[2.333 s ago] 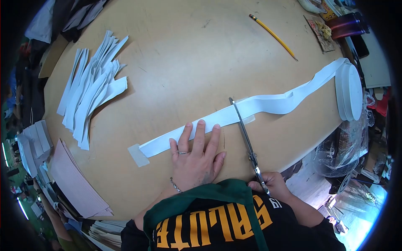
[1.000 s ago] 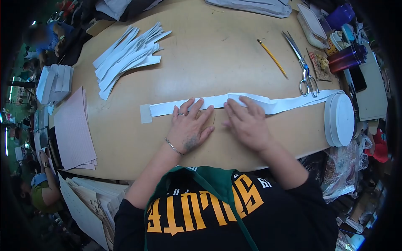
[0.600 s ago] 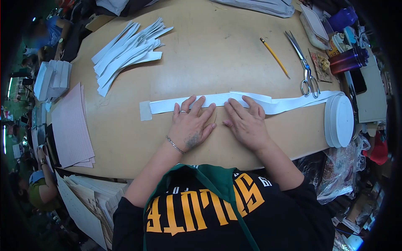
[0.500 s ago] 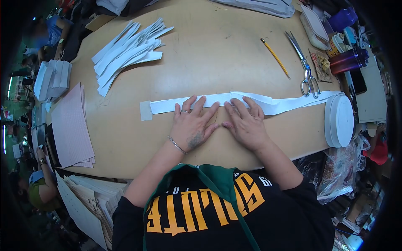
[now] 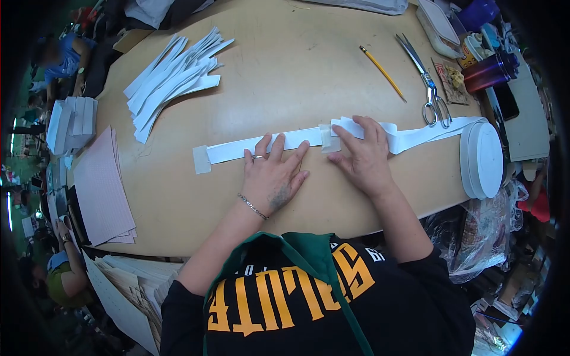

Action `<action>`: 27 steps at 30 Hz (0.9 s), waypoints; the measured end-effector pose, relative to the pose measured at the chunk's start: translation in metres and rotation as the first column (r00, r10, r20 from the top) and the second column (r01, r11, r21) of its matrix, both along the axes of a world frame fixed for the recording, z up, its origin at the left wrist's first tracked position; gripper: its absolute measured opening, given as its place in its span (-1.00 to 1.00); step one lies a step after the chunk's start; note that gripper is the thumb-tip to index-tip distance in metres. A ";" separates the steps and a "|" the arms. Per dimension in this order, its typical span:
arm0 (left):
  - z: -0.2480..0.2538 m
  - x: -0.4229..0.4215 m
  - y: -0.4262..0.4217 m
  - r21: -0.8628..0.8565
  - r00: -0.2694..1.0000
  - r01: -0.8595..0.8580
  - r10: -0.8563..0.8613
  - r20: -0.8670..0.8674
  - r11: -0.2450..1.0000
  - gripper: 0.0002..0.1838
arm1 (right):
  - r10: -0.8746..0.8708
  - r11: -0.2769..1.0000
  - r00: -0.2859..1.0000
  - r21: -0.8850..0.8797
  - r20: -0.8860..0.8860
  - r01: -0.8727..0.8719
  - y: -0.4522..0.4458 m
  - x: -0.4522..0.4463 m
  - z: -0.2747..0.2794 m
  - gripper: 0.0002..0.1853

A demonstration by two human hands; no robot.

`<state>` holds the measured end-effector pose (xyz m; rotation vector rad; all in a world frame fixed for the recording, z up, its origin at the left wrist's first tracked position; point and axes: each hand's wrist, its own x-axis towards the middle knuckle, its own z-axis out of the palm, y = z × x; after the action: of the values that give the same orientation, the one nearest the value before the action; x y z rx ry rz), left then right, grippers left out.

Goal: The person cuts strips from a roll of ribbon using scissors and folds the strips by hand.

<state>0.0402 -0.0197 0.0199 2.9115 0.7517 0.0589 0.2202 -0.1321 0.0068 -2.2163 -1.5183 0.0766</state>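
Observation:
A flat white band (image 5: 237, 149) lies across the table, running from a pale tape patch (image 5: 202, 159) on the left to a second tape patch (image 5: 329, 139) near the middle. My left hand (image 5: 270, 169) rests on its lower edge with fingers spread. At the second patch, my right hand (image 5: 365, 157) grips a folded-back part of the band, its fingers over the top and the thumb low beside the tape. From there the band runs on to a thick white roll (image 5: 488, 160) at the table's right edge. My right fingers partly hide the fold.
Scissors (image 5: 428, 83) and a yellow pencil (image 5: 383, 73) lie beyond the band. A pile of cut white strips (image 5: 172, 83) is at the back left, with pinkish sheets (image 5: 104, 190) at the left edge. A dark bottle (image 5: 490, 72) stands at the right. Other people are at the far left.
My right hand has moved right and lifted the band's upper layer, folding it back and uncovering the middle tape patch. My left hand stays flat on the band. The view has shifted slightly.

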 end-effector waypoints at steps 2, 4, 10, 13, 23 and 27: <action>0.001 0.000 0.000 -0.005 1.000 -0.005 0.005 -0.010 1.000 -0.46 | 0.104 0.993 0.993 0.045 0.059 -0.107 -0.002 -0.001 0.003 -0.57; 0.002 0.001 -0.001 0.002 1.000 -0.005 0.005 -0.019 1.000 -0.46 | 0.158 0.987 0.983 0.010 0.095 -0.160 -0.004 -0.002 0.000 -0.56; 0.002 0.001 -0.002 0.011 0.999 -0.008 0.008 -0.039 1.000 -0.46 | 0.192 0.981 0.967 -0.061 0.170 -0.184 0.001 -0.009 0.010 -0.63; 0.000 0.001 -0.002 -0.004 0.999 -0.020 0.020 -0.031 1.000 -0.45 | 0.189 0.982 0.972 -0.015 0.143 -0.189 0.016 -0.013 0.014 -0.66; -0.012 -0.008 0.006 -0.124 0.985 -0.086 0.103 0.137 0.989 -0.47 | 0.292 0.931 0.954 -0.210 -0.063 -0.299 0.069 -0.001 0.022 -0.74; -0.012 -0.006 0.008 -0.172 0.971 -0.101 0.135 0.199 0.980 -0.52 | 0.273 0.893 0.960 -0.353 -0.069 -0.279 0.079 -0.003 0.030 -0.80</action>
<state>0.0339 -0.0120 0.0080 2.6523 0.8499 0.2986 0.2176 -0.0534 0.0373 -2.2360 -1.9302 0.5001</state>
